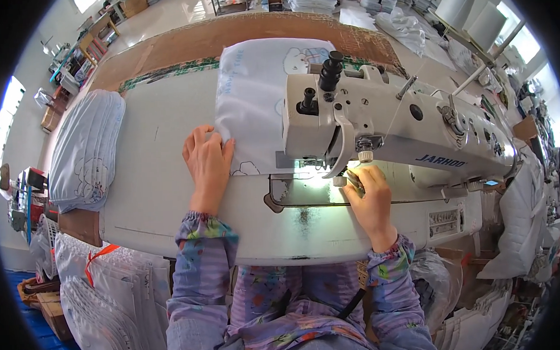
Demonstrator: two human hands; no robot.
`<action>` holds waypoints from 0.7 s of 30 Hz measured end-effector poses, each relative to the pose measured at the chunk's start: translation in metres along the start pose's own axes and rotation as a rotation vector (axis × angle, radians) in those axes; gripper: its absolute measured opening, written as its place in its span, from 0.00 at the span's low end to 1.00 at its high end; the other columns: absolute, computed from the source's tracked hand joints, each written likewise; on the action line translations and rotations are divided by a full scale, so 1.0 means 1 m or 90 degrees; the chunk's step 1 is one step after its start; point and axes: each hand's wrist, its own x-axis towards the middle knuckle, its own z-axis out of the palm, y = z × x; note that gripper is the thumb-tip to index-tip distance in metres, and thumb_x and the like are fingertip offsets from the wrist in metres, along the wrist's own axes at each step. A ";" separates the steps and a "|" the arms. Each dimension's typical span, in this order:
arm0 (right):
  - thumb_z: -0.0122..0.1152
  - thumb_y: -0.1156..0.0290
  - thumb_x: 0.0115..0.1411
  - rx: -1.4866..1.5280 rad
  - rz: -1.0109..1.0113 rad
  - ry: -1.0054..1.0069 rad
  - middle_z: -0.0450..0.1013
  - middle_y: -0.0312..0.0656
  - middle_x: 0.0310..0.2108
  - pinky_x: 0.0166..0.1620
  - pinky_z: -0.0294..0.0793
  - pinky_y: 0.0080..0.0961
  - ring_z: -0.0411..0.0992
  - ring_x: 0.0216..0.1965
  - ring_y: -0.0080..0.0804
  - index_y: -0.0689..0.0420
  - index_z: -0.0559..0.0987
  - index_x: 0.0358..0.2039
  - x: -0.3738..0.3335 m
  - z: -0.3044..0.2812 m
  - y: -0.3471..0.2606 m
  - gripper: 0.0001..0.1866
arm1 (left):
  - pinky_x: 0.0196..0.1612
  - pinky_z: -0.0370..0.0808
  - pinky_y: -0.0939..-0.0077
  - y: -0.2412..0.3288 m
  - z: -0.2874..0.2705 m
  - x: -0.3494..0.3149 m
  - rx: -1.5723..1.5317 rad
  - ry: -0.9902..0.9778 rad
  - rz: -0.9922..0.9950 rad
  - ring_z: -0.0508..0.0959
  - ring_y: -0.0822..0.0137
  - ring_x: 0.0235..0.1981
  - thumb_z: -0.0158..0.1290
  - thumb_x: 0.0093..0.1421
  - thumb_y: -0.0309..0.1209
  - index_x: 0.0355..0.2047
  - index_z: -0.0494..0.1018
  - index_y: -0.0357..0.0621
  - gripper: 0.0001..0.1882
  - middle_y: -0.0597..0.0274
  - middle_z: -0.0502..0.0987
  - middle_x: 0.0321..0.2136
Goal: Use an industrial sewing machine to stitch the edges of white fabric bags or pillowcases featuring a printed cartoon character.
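Observation:
A white cloth piece (248, 71) with pale blue cartoon print lies flat on the sewing machine table, its right part passing under the machine head. My left hand (207, 168) is at the cloth's left edge, fingers bent and closed on it, with the thumb on top. The sewing machine (389, 115) is off-white, and its lamp lights the needle area brightly. Just right of the needle, my right hand (373, 196) has thumb and fingers pinched together beside the presser foot. A small dark thing shows between those fingertips, too unclear to name.
A stack of folded printed cloth pieces (88, 151) sits on the table's left end. More cloth pieces (112, 304) hang below at the left, tied with a red strip. Beyond the table is a brown board (170, 40). White material (518, 210) drapes at the right.

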 end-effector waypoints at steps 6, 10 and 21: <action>0.69 0.79 0.54 0.059 0.024 -0.013 0.73 0.45 0.37 0.38 0.75 0.35 0.75 0.35 0.41 0.62 0.80 0.42 -0.001 0.001 -0.002 0.14 | 0.58 0.65 0.52 -0.003 0.005 0.004 -0.001 0.020 0.002 0.72 0.49 0.55 0.61 0.63 0.35 0.29 0.74 0.39 0.13 0.57 0.76 0.50; 0.69 0.79 0.55 0.043 0.014 -0.001 0.73 0.44 0.37 0.37 0.76 0.33 0.76 0.34 0.40 0.62 0.80 0.42 -0.001 0.000 -0.002 0.14 | 0.55 0.66 0.54 0.000 0.003 -0.001 -0.006 0.037 -0.001 0.73 0.50 0.51 0.61 0.64 0.36 0.31 0.74 0.39 0.13 0.59 0.76 0.46; 0.68 0.77 0.57 0.045 0.028 0.014 0.74 0.45 0.37 0.38 0.75 0.35 0.76 0.35 0.41 0.62 0.80 0.42 -0.003 -0.005 0.008 0.12 | 0.46 0.75 0.64 0.031 0.002 0.004 -0.566 0.017 -0.327 0.77 0.56 0.44 0.64 0.61 0.30 0.50 0.74 0.40 0.18 0.51 0.75 0.47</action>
